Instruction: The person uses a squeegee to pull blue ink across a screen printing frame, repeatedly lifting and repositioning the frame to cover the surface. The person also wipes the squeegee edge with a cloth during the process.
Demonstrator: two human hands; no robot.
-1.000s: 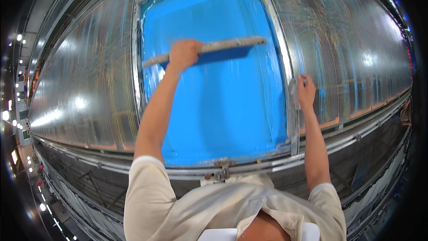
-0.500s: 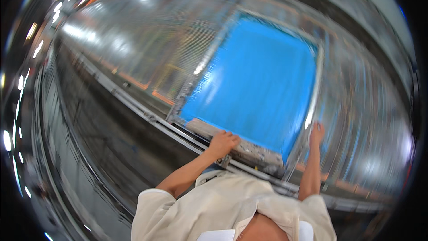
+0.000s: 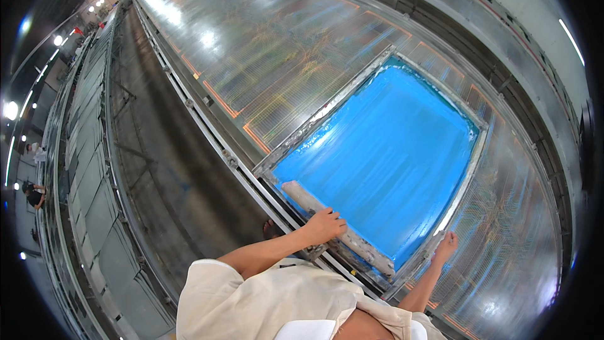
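A screen printing frame lies on the long table, its mesh covered in streaky bright blue ink. Along the frame's near end rests a squeegee with a pale, stained wooden bar. My left hand is closed over the middle of that bar, fingers curled over its far side. At the near right corner, my right hand has its fingers curled at the frame's outer side rail. The part of the rail under that hand is hidden.
The long table carries orange corner marks and fine coloured line patterns on both sides of the frame. A metal rail runs along its near edge. Left of a dark aisle stands another long table. A person is far left.
My view has swung, so the frame, squeegee and both hands appear lower and further right. Both hands keep their places on squeegee and frame. The picture is sharper now.
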